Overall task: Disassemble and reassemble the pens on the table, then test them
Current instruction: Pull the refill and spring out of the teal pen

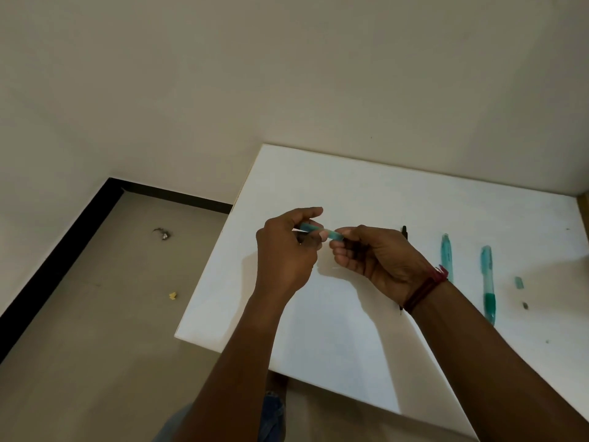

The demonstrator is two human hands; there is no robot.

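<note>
Both hands, left hand (283, 250) and right hand (373, 256), gripped opposite ends of the teal pen (322, 231) between them, probably to twist it apart.

We are looking at a dim, muddy-toned view under soft, diffuse light. The white worktop (398, 199) is catching the most light. Soft shadows are pooling just below the left hand (283, 250) and right hand (377, 260), toward 6 o'clock. The held pen (322, 233) is smearing, and the worktop's edges are splaying toward 5 o'clock.
</note>
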